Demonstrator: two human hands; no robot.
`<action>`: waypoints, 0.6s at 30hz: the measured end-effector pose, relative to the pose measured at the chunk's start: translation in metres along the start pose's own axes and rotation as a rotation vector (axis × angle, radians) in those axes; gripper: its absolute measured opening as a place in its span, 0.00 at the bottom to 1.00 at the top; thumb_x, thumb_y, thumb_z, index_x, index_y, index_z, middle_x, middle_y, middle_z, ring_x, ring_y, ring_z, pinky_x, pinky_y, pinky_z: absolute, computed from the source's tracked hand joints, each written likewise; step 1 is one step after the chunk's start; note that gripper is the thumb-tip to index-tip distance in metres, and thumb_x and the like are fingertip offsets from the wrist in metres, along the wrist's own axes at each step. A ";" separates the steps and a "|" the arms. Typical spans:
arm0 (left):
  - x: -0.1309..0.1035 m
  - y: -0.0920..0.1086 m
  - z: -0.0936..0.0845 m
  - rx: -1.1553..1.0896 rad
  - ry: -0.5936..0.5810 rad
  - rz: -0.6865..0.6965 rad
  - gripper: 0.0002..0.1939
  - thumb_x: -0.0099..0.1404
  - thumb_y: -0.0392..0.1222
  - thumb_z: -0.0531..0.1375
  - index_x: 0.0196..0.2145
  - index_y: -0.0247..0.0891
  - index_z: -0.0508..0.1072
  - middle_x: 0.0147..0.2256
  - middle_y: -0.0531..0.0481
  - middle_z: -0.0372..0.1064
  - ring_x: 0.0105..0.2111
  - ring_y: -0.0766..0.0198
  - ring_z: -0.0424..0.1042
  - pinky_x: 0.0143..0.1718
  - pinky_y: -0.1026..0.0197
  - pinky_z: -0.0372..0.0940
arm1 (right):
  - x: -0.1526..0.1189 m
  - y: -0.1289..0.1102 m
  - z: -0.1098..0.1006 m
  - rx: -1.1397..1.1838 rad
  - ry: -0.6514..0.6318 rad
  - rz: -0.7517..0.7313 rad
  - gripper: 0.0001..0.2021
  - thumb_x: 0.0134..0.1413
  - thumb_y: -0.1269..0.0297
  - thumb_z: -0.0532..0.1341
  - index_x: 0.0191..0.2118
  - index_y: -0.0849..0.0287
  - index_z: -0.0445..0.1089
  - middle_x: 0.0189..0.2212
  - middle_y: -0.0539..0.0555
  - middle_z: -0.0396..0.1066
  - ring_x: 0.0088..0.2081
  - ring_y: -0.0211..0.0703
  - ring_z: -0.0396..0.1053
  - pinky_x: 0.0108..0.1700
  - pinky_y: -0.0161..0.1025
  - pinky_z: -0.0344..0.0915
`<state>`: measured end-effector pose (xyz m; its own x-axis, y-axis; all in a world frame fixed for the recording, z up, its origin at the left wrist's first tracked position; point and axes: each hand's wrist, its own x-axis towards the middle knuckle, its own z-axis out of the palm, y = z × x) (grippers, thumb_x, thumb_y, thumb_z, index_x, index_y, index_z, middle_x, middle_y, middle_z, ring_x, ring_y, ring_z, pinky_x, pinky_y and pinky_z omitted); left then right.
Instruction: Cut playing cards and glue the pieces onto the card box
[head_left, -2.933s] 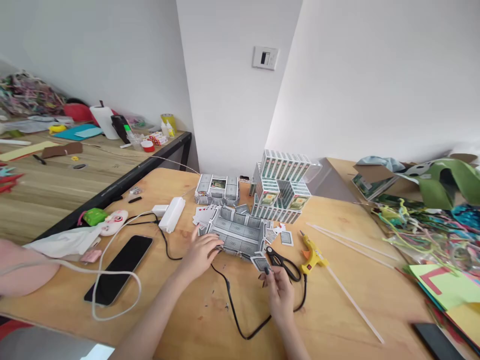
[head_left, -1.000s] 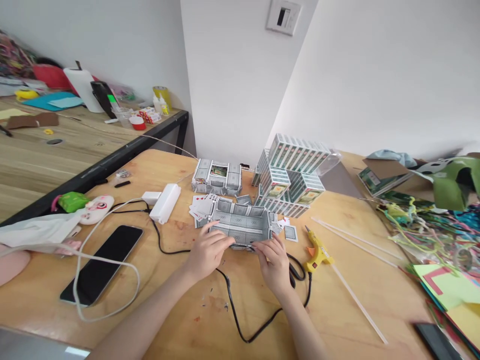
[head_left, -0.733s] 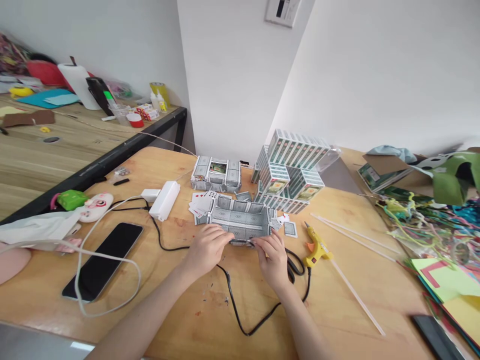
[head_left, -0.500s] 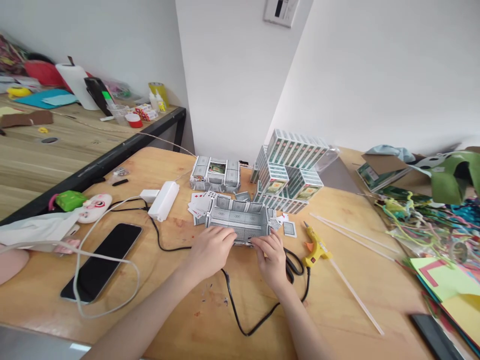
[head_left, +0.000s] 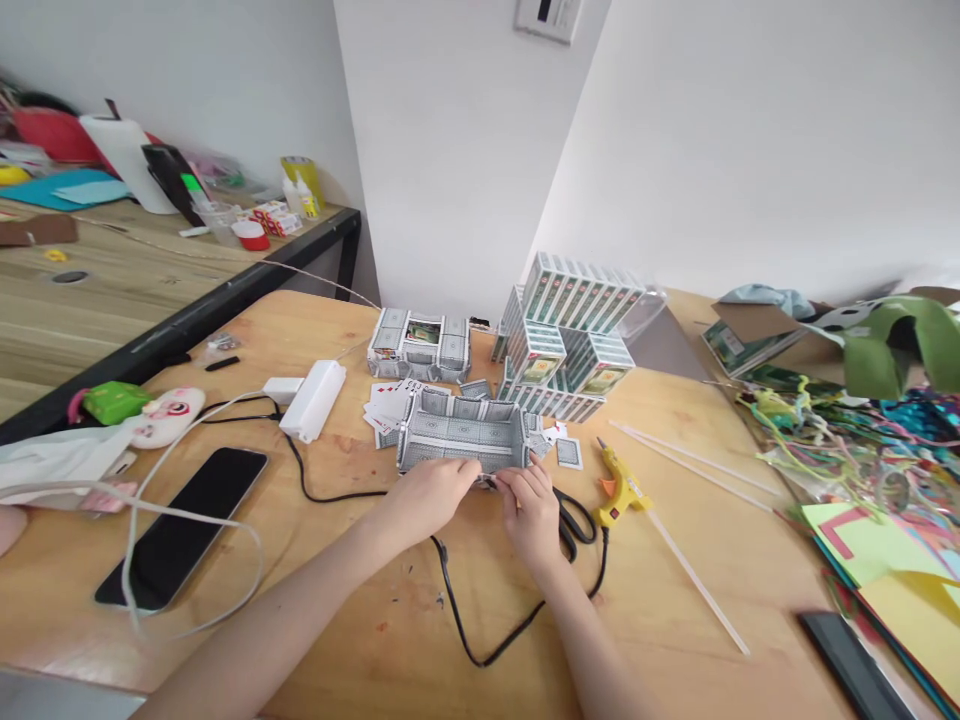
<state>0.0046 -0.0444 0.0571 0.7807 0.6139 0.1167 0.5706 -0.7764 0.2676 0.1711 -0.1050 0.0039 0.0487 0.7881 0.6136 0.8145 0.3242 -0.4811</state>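
An open box made of grey-backed playing cards (head_left: 469, 430) lies on the wooden table. My left hand (head_left: 431, 495) is closed on its near edge, left of the middle. Just to the right, my right hand (head_left: 531, 508) pinches the same edge near the right corner. The fingertips of both hands are close together, and the exact spot they press is partly hidden. Loose playing cards (head_left: 390, 404) stick out at the box's left, and one card (head_left: 569, 453) lies to its right. Behind it sits a second card-covered box (head_left: 454, 348).
Stacked card packs (head_left: 585, 292) stand behind. A yellow glue gun (head_left: 619, 485) with a black cable lies right, beside clear glue sticks (head_left: 697, 582). At left are a phone (head_left: 184, 525), a white power adapter (head_left: 315, 402) and cables. Coloured paper (head_left: 870, 535) lies far right.
The view has shifted slightly, moving the scene left. My left hand has slid right along the near edge, closer to my right hand. Both hands remain at the box.
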 end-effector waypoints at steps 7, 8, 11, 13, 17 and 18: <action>0.004 0.008 -0.008 0.089 -0.097 -0.024 0.11 0.59 0.26 0.45 0.30 0.39 0.61 0.25 0.51 0.66 0.24 0.60 0.68 0.21 0.64 0.55 | 0.001 0.000 -0.001 0.018 0.001 0.020 0.09 0.56 0.73 0.53 0.32 0.55 0.70 0.28 0.50 0.73 0.30 0.41 0.68 0.54 0.56 0.55; 0.005 0.010 -0.010 0.102 -0.111 -0.025 0.11 0.59 0.26 0.45 0.30 0.39 0.61 0.25 0.50 0.67 0.24 0.60 0.69 0.21 0.64 0.56 | 0.001 0.001 -0.001 0.022 0.001 0.021 0.09 0.56 0.73 0.53 0.32 0.55 0.70 0.28 0.50 0.73 0.30 0.40 0.68 0.54 0.56 0.55; 0.007 0.014 -0.014 0.130 -0.145 -0.033 0.11 0.59 0.25 0.46 0.30 0.38 0.62 0.26 0.49 0.68 0.25 0.59 0.70 0.22 0.63 0.58 | 0.001 0.002 -0.001 0.028 -0.005 0.021 0.09 0.56 0.72 0.53 0.32 0.55 0.70 0.29 0.50 0.73 0.30 0.40 0.68 0.54 0.55 0.55; 0.008 0.017 -0.016 0.137 -0.162 -0.050 0.11 0.59 0.25 0.46 0.31 0.37 0.62 0.26 0.49 0.68 0.25 0.59 0.70 0.23 0.63 0.59 | 0.000 0.003 -0.001 0.018 -0.014 0.021 0.09 0.56 0.72 0.53 0.32 0.55 0.70 0.28 0.50 0.73 0.30 0.40 0.68 0.54 0.55 0.55; 0.009 0.019 -0.016 0.145 -0.194 -0.082 0.11 0.58 0.25 0.46 0.31 0.37 0.63 0.26 0.48 0.68 0.25 0.59 0.70 0.24 0.62 0.61 | -0.001 0.004 0.000 -0.002 -0.016 0.014 0.10 0.55 0.73 0.53 0.32 0.55 0.70 0.28 0.50 0.73 0.30 0.41 0.68 0.53 0.54 0.56; 0.009 0.019 -0.015 0.145 -0.196 -0.081 0.11 0.58 0.25 0.46 0.31 0.36 0.63 0.26 0.47 0.68 0.26 0.59 0.70 0.24 0.62 0.62 | -0.002 0.004 0.000 -0.003 -0.016 0.012 0.10 0.55 0.74 0.53 0.32 0.55 0.70 0.29 0.50 0.73 0.30 0.40 0.68 0.53 0.54 0.56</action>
<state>0.0188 -0.0511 0.0779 0.7574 0.6466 -0.0908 0.6528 -0.7468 0.1272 0.1741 -0.1051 0.0012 0.0496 0.8001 0.5978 0.8156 0.3130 -0.4867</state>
